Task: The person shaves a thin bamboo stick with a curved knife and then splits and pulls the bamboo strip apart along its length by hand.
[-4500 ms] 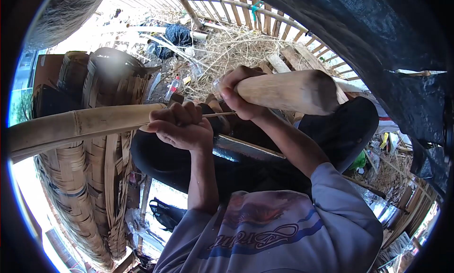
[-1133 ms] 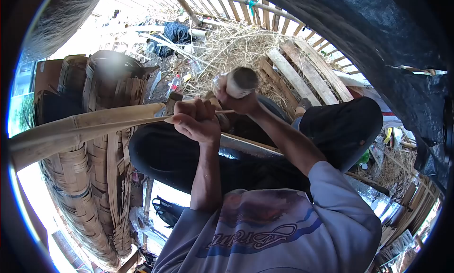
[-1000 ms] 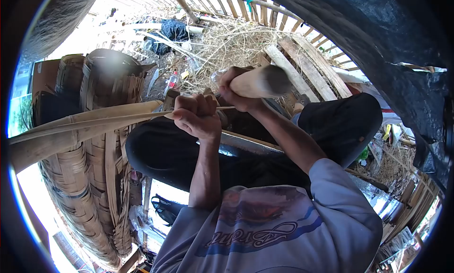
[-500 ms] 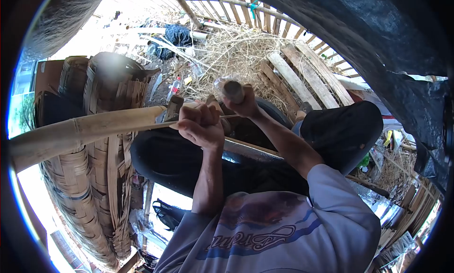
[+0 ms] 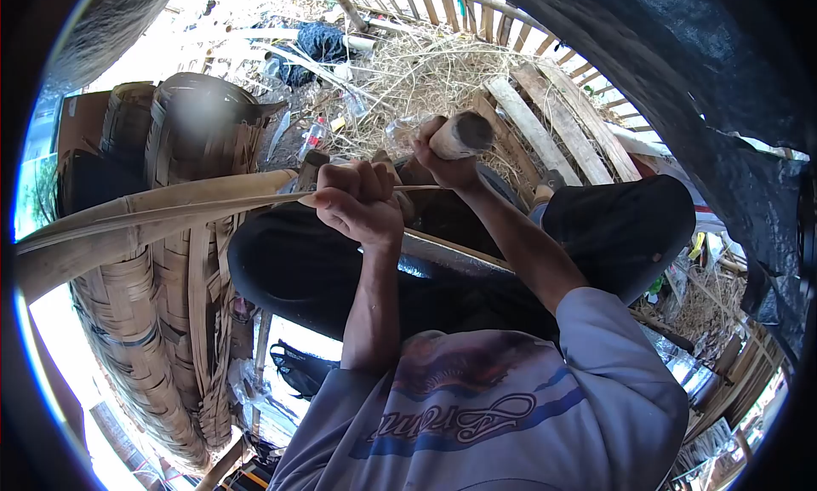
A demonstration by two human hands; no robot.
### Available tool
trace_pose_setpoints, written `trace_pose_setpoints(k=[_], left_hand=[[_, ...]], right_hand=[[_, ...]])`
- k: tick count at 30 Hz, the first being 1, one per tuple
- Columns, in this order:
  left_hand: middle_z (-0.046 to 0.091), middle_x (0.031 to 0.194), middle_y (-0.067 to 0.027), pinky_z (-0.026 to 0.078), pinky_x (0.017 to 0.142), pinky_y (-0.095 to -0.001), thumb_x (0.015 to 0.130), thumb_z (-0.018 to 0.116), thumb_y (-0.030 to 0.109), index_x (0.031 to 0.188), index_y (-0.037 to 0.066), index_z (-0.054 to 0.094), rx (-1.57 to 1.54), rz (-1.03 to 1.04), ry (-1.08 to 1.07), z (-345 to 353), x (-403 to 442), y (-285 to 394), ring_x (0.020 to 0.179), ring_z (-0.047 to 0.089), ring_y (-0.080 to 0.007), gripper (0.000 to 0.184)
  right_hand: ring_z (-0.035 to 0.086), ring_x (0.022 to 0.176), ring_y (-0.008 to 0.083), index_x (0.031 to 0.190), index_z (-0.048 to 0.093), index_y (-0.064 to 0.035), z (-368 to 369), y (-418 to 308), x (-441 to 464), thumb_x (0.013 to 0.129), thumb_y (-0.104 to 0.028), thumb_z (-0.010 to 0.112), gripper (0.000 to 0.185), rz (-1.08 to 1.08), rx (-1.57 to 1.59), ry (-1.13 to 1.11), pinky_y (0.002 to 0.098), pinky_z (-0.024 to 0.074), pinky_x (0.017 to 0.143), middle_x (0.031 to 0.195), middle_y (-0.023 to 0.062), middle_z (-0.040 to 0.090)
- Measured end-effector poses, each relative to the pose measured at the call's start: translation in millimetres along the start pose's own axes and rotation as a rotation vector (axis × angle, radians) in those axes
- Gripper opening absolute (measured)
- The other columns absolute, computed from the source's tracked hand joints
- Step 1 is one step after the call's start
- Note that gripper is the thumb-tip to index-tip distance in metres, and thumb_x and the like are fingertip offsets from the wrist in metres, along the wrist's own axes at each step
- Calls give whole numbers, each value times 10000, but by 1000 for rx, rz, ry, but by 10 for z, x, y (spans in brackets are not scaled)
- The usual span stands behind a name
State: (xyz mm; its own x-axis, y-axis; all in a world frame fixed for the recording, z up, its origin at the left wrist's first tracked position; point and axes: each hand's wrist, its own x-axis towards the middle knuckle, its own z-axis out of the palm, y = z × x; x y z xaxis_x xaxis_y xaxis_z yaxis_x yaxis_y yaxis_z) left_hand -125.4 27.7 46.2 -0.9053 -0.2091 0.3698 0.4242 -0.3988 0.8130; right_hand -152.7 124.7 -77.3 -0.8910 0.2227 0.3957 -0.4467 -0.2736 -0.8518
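My left hand (image 5: 362, 202) is closed round a thin bamboo strip (image 5: 230, 205), which runs out to the left along a thick bamboo pole (image 5: 94, 221). A short end of the strip shows to the right of that fist, reaching toward my right hand (image 5: 444, 161). The right fingers are wrapped round a thick, round wooden handle (image 5: 464, 136), its blunt end facing up toward me. Whatever is fixed to the handle's far end is hidden behind the hand. An upright wooden post (image 5: 312, 169) stands just left of my left knuckles, near the pole's end.
Rolls of woven bamboo matting (image 5: 128, 312) stand at the left. Ahead lie straw (image 5: 425, 78), wooden planks (image 5: 536, 129), a plastic bottle (image 5: 313, 135) and a black bag (image 5: 322, 47). Dark plastic sheeting (image 5: 723, 91) hangs at the right. A bamboo slat fence (image 5: 477, 14) rises behind.
My right hand has moved right and slightly up with the wooden handle, whose end is now tilted further right. The strip shows more clearly along the pole. My left hand stays nearly in place.
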Motion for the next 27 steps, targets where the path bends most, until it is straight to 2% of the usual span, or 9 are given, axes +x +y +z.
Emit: trace_pose_setpoints(k=[2,6,10,12,15,16,20,25,27], left_hand=[[197,506,55,133,368,-242,935,406,586,681,111,268,46,16,60,2,-4,-17,404,147,-32,555],[196,506,52,134,370,-242,936,395,589,681,112,264,53,36,21,-82,-16,-30,408,145,-33,557],[193,525,61,144,373,-245,940,394,580,686,116,267,62,34,48,-29,-1,-11,415,160,-33,545],[183,533,67,144,375,-240,941,394,578,684,117,268,50,53,81,-25,28,-38,414,157,-34,543],[149,504,60,80,375,-250,955,358,588,672,152,226,85,66,39,-20,34,-24,444,77,-40,536],[143,502,63,81,372,-248,954,363,586,668,157,219,89,70,26,-24,21,-13,443,76,-40,535],[140,503,63,81,369,-246,949,373,588,663,160,222,106,75,70,31,20,-12,438,77,-40,536],[185,553,63,142,377,-233,944,412,562,675,107,278,1,60,59,-46,21,-52,421,176,-37,546],[184,556,62,141,376,-232,944,415,560,675,107,277,-22,42,45,-95,-30,-34,420,178,-37,544]], right_hand=[[666,639,148,789,659,-62,-148,254,-232,672,-103,744,150,111,-313,-138,282,506,589,683,86,653],[642,604,145,808,647,-64,-157,603,-422,648,-114,752,197,74,-284,-100,296,496,565,657,93,630],[622,606,112,813,639,-42,-60,206,-223,664,-84,745,188,29,-97,9,295,492,561,657,77,634],[624,668,76,798,657,-41,-208,384,-368,786,-94,733,93,179,-314,-81,256,516,616,718,12,659],[618,664,73,796,657,-42,-221,437,-480,788,-99,740,101,133,-383,2,255,515,621,715,8,655],[632,656,97,848,655,-47,-228,436,-439,720,-58,730,149,124,-339,-16,278,511,591,709,51,664],[630,653,94,865,645,-50,-203,457,-408,717,-79,753,186,164,-16,36,278,508,589,707,49,663],[616,744,68,916,653,-39,-439,676,-691,823,-152,734,167,215,-466,-146,264,512,682,792,18,670],[609,736,54,890,645,-39,-442,711,-672,827,-136,730,144,184,-405,-132,254,502,650,788,5,662]])
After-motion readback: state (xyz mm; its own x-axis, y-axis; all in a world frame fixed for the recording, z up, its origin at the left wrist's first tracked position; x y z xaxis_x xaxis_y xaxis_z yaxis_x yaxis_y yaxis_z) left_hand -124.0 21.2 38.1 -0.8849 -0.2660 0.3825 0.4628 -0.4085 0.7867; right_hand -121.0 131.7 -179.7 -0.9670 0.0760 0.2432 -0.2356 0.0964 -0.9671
